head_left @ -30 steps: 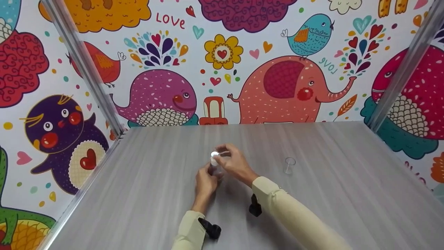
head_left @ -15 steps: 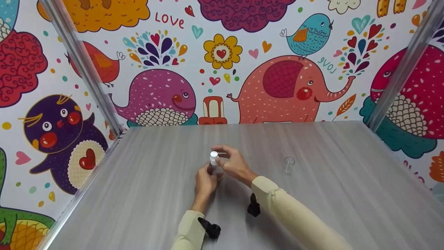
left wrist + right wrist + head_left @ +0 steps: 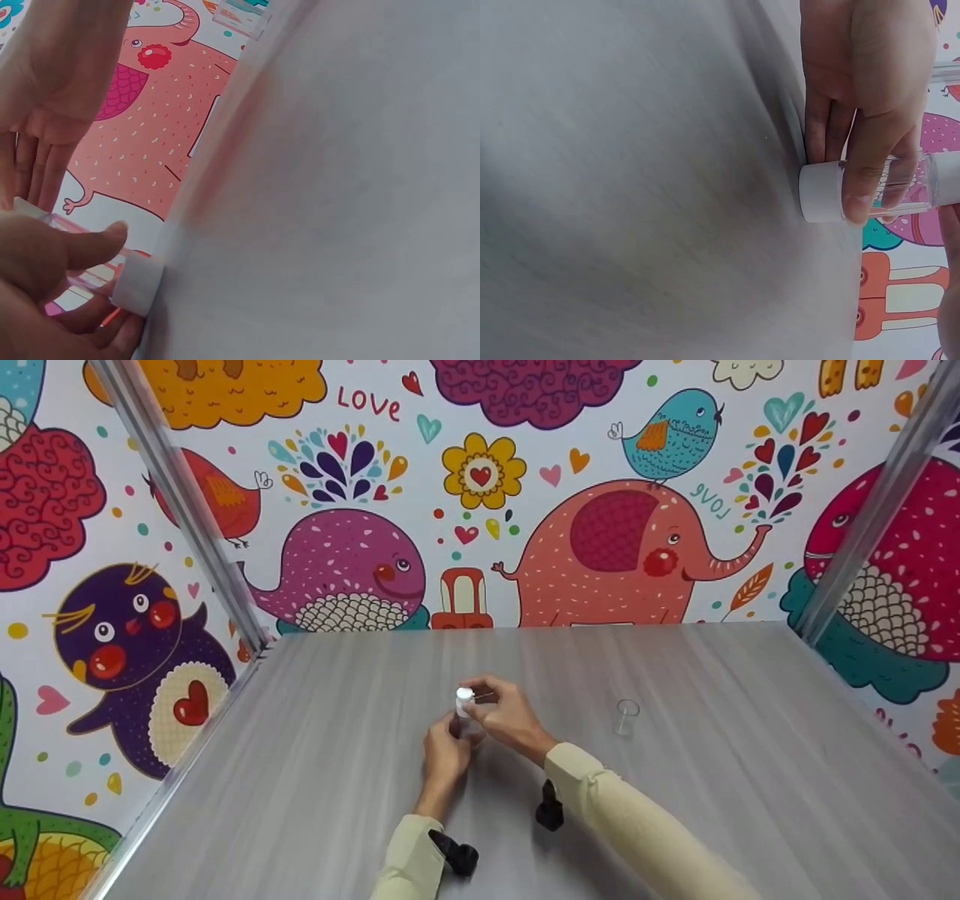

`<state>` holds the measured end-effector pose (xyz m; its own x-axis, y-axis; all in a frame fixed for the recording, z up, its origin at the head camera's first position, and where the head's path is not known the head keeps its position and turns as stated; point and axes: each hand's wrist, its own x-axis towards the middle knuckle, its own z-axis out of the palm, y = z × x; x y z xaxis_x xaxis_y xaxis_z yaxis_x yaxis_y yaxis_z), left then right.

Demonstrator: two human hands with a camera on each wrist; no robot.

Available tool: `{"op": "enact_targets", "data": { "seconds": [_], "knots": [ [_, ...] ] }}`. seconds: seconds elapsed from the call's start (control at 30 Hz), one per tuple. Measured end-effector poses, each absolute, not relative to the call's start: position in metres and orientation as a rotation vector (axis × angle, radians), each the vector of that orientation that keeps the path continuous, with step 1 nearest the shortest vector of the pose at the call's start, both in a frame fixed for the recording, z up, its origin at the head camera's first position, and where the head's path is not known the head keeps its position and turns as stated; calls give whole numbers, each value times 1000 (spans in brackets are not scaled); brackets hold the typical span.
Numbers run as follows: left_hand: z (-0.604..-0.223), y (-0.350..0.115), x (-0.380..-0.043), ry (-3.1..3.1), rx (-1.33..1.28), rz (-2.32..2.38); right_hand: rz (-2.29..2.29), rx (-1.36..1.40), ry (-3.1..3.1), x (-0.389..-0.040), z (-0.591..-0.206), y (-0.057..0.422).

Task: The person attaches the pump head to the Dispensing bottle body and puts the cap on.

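A clear bottle stands upright on the table, with a white base and a white cap. My left hand grips its clear body from the left, thumb and fingers curled round it near the base in the left wrist view. My right hand pinches the white cap from the right, thumb in front and fingers behind. A thin pale line shows between cap and forefinger; I cannot tell what it is. Right of the hands, a small clear cylinder with a round rim stands on the table, apart from both.
The grey wood-grain table reaches back to a wall printed with cartoon animals. Metal posts rise at the back corners, and a metal edge strip runs along the left side. Black wrist mounts hang from both sleeves.
The right hand's fingers have shifted slightly around the white cap. The left hand, bottle and clear cylinder stay in place.
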<state>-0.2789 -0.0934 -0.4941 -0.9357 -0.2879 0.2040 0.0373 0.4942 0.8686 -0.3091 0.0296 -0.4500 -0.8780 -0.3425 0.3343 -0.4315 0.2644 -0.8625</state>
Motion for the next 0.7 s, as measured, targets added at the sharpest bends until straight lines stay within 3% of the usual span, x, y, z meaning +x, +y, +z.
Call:
{"op": "enact_targets", "data": {
  "seconds": [0.7],
  "knots": [
    [-493, -93, -278, -2454, 235, -1401, 1577, 830, -2330, -311, -456, 32]
  ]
}}
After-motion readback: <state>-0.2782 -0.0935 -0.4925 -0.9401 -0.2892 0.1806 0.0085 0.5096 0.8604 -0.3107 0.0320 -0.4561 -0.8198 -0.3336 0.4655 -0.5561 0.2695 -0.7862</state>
